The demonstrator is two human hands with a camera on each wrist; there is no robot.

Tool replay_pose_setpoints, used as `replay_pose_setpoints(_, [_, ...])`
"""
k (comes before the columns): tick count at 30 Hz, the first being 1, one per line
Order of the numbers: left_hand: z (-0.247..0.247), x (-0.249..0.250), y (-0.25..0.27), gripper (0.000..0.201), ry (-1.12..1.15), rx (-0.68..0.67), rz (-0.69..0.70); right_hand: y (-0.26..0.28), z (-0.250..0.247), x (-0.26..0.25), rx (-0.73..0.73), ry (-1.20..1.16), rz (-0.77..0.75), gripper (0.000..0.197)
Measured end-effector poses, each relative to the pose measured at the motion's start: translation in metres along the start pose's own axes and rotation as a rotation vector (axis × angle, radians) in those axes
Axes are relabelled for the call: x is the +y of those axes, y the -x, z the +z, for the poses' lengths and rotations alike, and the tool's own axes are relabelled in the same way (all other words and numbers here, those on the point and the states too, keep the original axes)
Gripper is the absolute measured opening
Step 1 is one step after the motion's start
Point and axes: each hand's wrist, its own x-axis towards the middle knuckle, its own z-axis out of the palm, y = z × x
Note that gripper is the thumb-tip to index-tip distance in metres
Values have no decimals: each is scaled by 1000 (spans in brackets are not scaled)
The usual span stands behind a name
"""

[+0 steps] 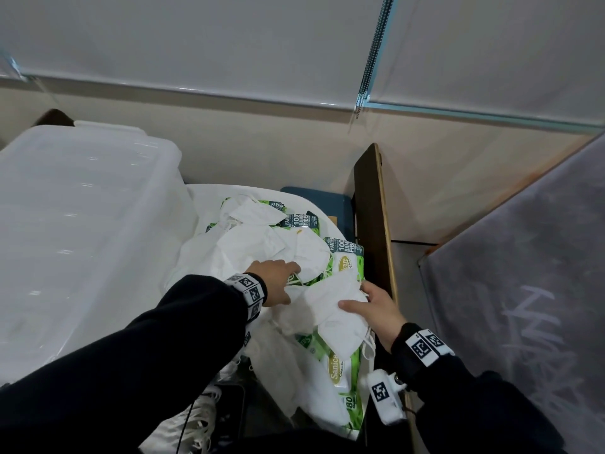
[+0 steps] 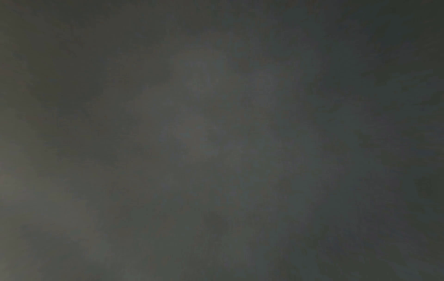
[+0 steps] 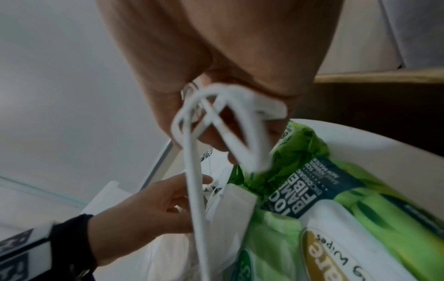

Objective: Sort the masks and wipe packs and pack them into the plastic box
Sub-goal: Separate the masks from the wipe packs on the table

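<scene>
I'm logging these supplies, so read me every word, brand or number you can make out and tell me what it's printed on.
"Sanica", cut off, and "80": near wipe pack.
"100", "BAMB", "FIBE", cut off, under partial "FAVOR": far wipe pack.
"Wipes", upside down in the right wrist view: wipe pack.
Smaller print on the packs: too blurred.
Square coded tags, no words: wristband.
Grey scrawl on the board: unreadable.
Masks: no print seen.
Left wrist view: dark.

One clear plastic box [image 1: 82,204] stands at the left. At least four green wipe packs [image 1: 340,371] show in the heap, two near and two far. The white masks [image 1: 334,309] overlap too much to count, perhaps six or more. Two hands.
</scene>
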Motion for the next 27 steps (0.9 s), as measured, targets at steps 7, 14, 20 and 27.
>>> replay_pose_setpoints(7, [-2, 2, 4, 24, 57, 133, -17, -1, -2, 10, 6, 49, 133, 32])
replay_pose_setpoints(14, [7, 18, 4, 51, 91, 73, 120, 6, 8, 13, -115, 152, 229, 18])
replay_pose_setpoints(20, [14, 27, 1, 48, 40, -33, 76, 3, -1, 22, 5, 106, 236, 37])
replay_pose_setpoints(27, [-14, 2, 6, 32, 153, 126, 26, 2, 3, 24, 72, 73, 205, 18])
